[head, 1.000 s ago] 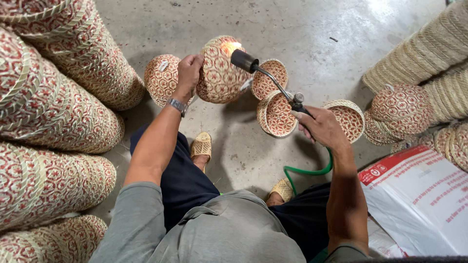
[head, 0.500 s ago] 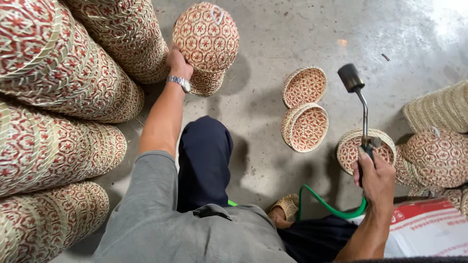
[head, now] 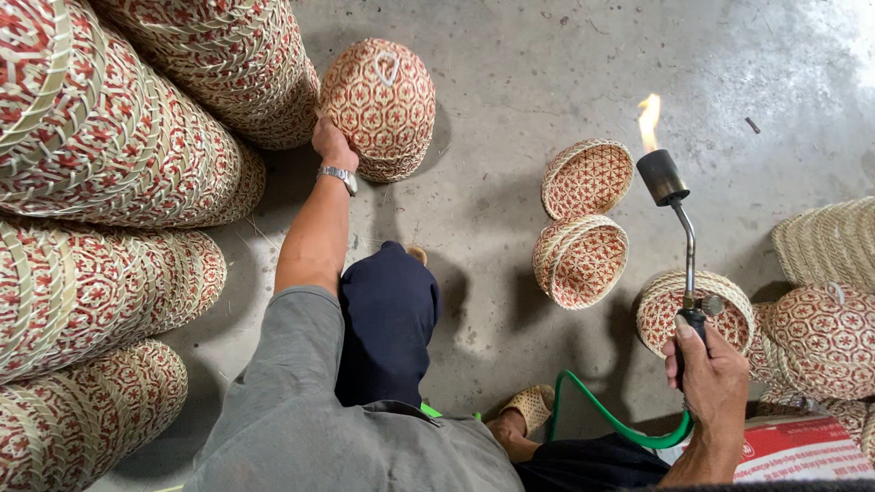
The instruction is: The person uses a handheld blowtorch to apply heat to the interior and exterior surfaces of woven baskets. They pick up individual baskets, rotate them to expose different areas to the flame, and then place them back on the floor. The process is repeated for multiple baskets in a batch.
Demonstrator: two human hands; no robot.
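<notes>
Closest to the camera, a grey sleeve and a dark trouser knee (head: pixel 387 319) are seen, with a woven sandal (head: pixel 531 405) on the concrete floor (head: pixel 510 73) just below it. Down at the lower right, the right hand (head: pixel 715 383) is wrapped tight around the handle of a gas torch (head: pixel 684 264), fingers closed fully on the grip and thumb laid up along it; a green hose (head: pixel 611 415) is looped from under the hand back toward the sandal. The torch is held upright, with a small flame (head: pixel 649 118) lit at the nozzle, well apart from any basket. Right behind the torch handle an open woven basket (head: pixel 661 310) is sat on the floor, and two more small open baskets (head: pixel 583 260) are placed just left of the nozzle, touching each other. A red and white printed sack (head: pixel 802 451) is tucked at the bottom right corner, next to more patterned baskets. Further out, the left hand (head: pixel 333 146), a metal wristwatch (head: pixel 339 175) on its wrist, is stretched forward and pressed against the lower edge of a red-and-cream patterned basket (head: pixel 383 100) turned bottom-up on the floor; the fingers are curled on its rim, though how far they wrap can't be made out. That basket is parked just beside the big stacked baskets (head: pixel 118 155) piled along the left.
</notes>
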